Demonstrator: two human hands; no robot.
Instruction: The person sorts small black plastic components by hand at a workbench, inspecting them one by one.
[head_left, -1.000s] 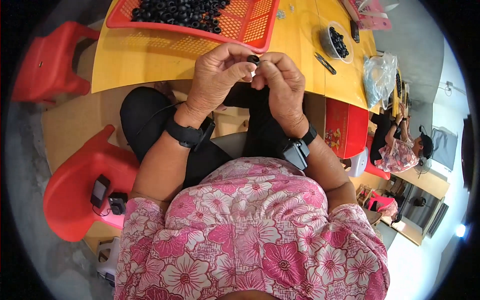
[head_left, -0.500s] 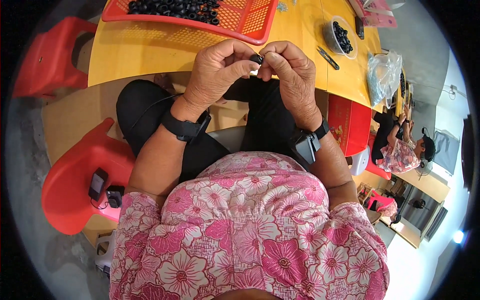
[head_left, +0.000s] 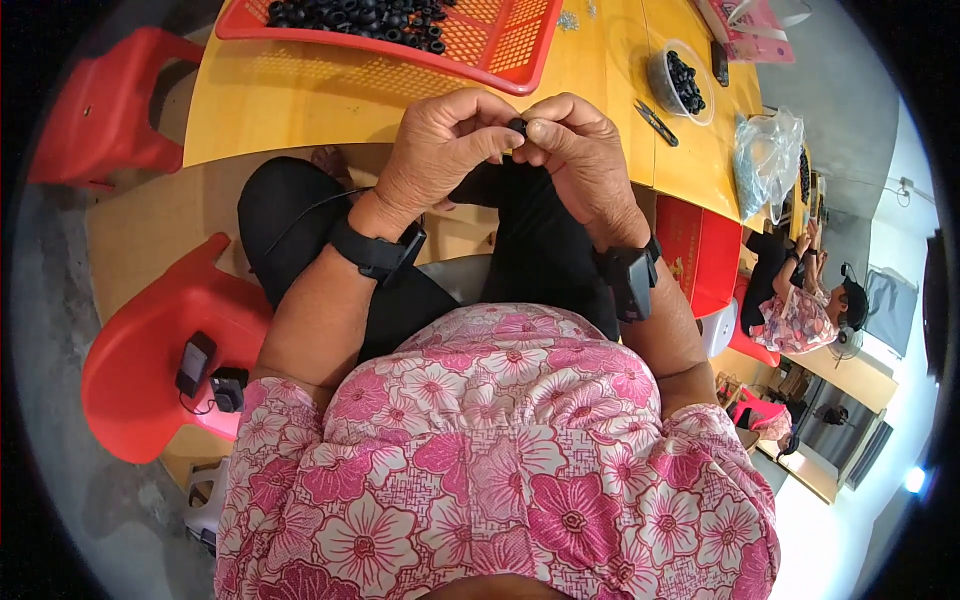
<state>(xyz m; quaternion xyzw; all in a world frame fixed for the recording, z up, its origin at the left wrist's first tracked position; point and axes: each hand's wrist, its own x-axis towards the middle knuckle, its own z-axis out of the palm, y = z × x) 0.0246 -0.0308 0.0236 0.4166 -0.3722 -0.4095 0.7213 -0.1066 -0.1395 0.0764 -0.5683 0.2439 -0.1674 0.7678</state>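
Note:
A small round black part (head_left: 517,126) is pinched between the thumb and forefinger of my left hand (head_left: 448,140), just beyond the front edge of the yellow table (head_left: 300,110). Against its right side, my right hand (head_left: 578,145) has thumb and forefinger pressed together. Whether it grips the same part or something smaller is hidden by the fingertips. Ahead and to the left lies a red plastic basket (head_left: 505,75) with a heap of black ring-like parts (head_left: 365,22). Each wrist wears a black strap with a dark device.
To the right are a clear bowl (head_left: 708,100) of black parts, thread snips (head_left: 657,122) and a plastic bag (head_left: 768,160). A red stool (head_left: 110,110) and a red chair (head_left: 165,340) holding dark devices stand left. Another person (head_left: 800,300) sits far right.
Both hands have come slightly closer to me, and the fingertips have drawn together over the black part, covering more of it. The right wrist has turned a little.

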